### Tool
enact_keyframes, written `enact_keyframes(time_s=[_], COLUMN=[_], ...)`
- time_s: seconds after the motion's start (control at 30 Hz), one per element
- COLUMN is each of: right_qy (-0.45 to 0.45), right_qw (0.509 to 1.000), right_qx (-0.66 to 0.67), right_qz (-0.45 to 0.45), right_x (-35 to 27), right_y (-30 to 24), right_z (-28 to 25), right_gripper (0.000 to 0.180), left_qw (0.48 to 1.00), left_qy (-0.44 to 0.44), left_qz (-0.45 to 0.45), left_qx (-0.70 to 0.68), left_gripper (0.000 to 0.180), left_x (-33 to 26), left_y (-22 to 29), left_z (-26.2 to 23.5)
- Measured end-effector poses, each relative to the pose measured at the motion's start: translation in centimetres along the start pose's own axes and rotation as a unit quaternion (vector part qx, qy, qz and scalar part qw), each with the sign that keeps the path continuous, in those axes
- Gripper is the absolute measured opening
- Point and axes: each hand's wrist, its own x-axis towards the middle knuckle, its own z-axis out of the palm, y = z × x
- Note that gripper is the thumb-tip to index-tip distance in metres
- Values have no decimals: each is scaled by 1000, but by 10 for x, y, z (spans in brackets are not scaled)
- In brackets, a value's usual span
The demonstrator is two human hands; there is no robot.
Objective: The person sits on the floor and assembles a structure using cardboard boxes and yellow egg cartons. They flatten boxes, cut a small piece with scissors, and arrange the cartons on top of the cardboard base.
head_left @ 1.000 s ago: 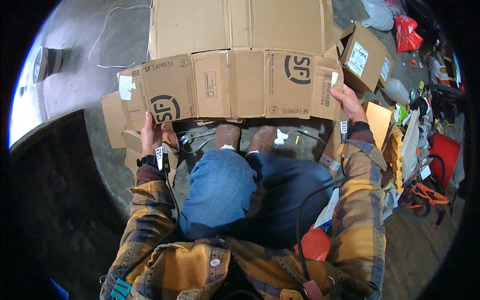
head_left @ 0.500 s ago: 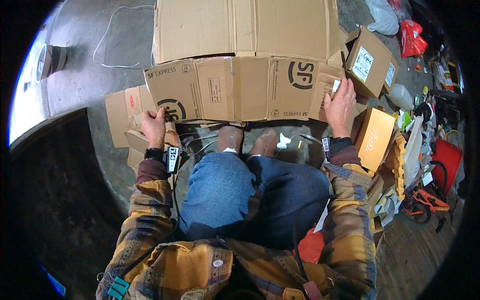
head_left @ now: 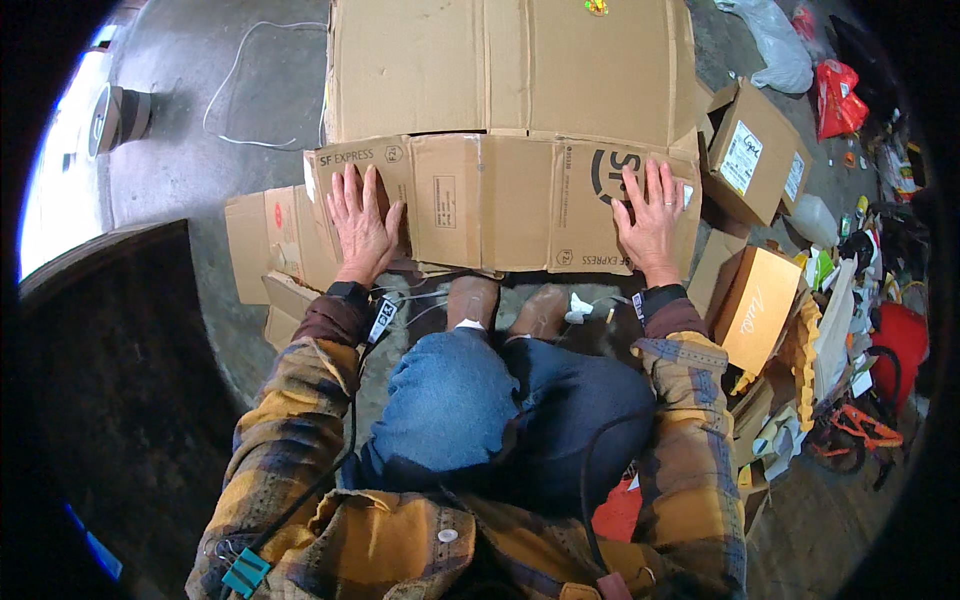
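A large flattened cardboard box (head_left: pixel 515 205) spreads out ahead of my feet, its near flap printed with dark markings. On the flap's left part my left hand (head_left: pixel 366 222) lies flat, fingers spread and pointing away from me. My right hand (head_left: pixel 650 215) rests likewise on the right part, palm down over a dark round print, a ring on one finger. Neither hand grips anything. Beyond a crease, the plain brown far panel (head_left: pixel 410 70) of the same cardboard stretches away.
Left of the flap lie other cardboard pieces (head_left: pixel 250 250). A closed brown carton (head_left: pixel 755 150) and an orange box (head_left: pixel 757 305) stand at the right, beside a pile of scraps, a red bag (head_left: pixel 840 98) and a whitish plastic bag (head_left: pixel 778 50). A white cord (head_left: pixel 225 85) lies on the floor.
Both hands have gone from the flap's outer edges onto its face, further inward and forward. The left fingers, pinched at the edge before, are now spread. The cardboard appears slightly lower and further right.
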Motion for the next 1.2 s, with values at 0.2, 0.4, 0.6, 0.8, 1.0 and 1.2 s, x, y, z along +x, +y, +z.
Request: enact_keyframes(time_s=[0.2, 0.4, 0.6, 0.8, 1.0, 1.2], right_qy=[-28, -37, -36, -40, -54, -52], right_qw=[999, 999, 998, 998, 998, 997], right_qx=[29, 32, 47, 49, 18, -43], right_qz=[13, 8, 6, 7, 9, -25], right_x=[1, -6, -13, -10, -3, 8], right_y=[8, 22, 36, 35, 21, 3], right_z=[20, 51, 80, 74, 34, -19], right_gripper=[65, 69, 71, 70, 65, 65], left_qw=[996, 996, 997, 997, 995, 993], left_qy=[9, 25, 17, 22, 22, 42], left_qz=[-84, -85, -75, -74, -92, -106], left_qx=[-16, -4, 13, 19, 28, 10], left_gripper=[84, 89, 93, 92, 91, 82], left_x=[13, 17, 16, 21, 20, 20], left_y=[15, 15, 8, 12, 19, 27], left_z=[35, 65, 77, 75, 54, 18])
